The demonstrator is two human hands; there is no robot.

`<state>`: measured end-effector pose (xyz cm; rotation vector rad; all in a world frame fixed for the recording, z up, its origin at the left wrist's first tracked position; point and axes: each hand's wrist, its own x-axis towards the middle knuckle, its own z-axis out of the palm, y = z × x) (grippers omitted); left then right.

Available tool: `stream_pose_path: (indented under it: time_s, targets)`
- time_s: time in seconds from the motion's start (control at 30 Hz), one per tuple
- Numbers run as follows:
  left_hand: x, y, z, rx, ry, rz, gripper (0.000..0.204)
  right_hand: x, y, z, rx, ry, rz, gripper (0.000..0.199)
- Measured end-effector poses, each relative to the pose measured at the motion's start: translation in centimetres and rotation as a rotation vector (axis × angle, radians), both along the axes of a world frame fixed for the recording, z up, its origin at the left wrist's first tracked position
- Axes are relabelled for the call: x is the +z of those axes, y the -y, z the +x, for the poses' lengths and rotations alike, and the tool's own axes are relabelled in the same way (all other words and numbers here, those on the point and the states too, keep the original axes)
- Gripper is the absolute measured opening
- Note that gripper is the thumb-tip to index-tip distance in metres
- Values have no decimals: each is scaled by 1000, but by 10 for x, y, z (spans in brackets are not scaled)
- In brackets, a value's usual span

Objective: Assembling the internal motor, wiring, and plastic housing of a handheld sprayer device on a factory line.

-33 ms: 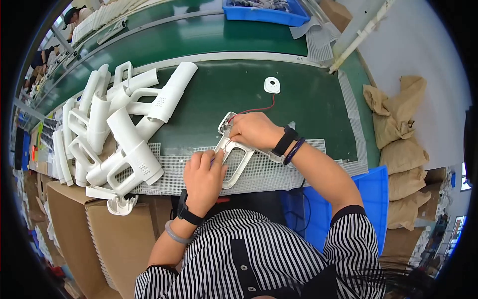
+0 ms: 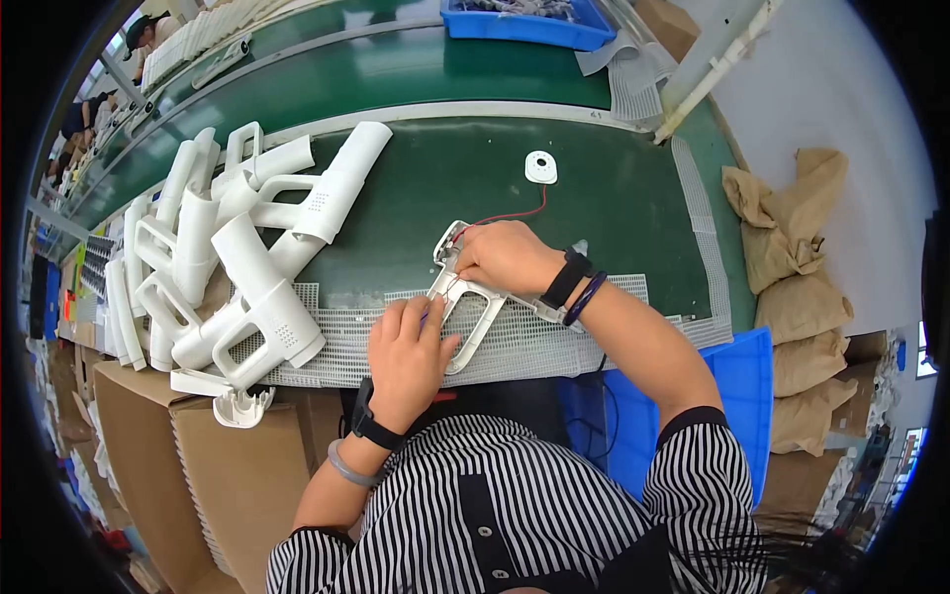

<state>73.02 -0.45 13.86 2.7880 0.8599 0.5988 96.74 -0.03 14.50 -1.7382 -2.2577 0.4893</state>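
Observation:
An open white plastic housing half (image 2: 481,322) with a looped handle lies on the mat at the near edge of the bench. My left hand (image 2: 408,348) presses its fingertips on the housing's left side, its thumb by the handle loop. A bit of purple shows between those fingers. Over the upper part of the housing, my right hand (image 2: 510,259) pinches a thin wire; its fingertips are partly hidden. From that upper end a red wire (image 2: 515,215) runs to a small white rounded piece with a dark centre (image 2: 540,168), lying farther back on the bench.
White plastic housings (image 2: 267,287) are heaped at the left. A white grid mat (image 2: 346,346) lines the near edge of the green bench (image 2: 614,198). A blue bin (image 2: 727,406) stands below at right, cardboard boxes (image 2: 237,475) at left, brown sacks (image 2: 802,307) far right.
My left hand has shifted slightly to the right, its thumb a little farther from the fingers. My right hand and the housing stay nearly in place.

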Motion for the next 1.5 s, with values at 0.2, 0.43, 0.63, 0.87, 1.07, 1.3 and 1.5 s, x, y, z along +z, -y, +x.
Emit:
stream_pose_path:
  time_s: [0.2, 0.43, 0.63, 0.87, 1.07, 1.3, 1.5]
  targets:
    - [-6, 16, -17, -84, -80, -177, 81, -5, -5, 0, -100, -134, -24, 10]
    - [-2, 3, -17, -118, -62, -111, 67, 2, -5, -2, -103, -60, -107, 14]
    - [-8, -15, 1, -154, 117, 15, 31, 3, -8, -2, -131, -70, -136, 13]
    - [-9, -11, 12, -32, -29, -91, 46, 1, -13, -3, -122, -53, -135, 9]
    - [3, -9, 22, -98, -291, -18, 51, -8, -11, -7, -176, -56, -59, 10]
    - [25, -28, 20, -209, -319, -308, 47, 30, 38, 36, -235, -412, 234, 35]
    - [76, -63, 49, -218, -232, -330, 43, 40, 175, 44, -697, -380, 244, 34]
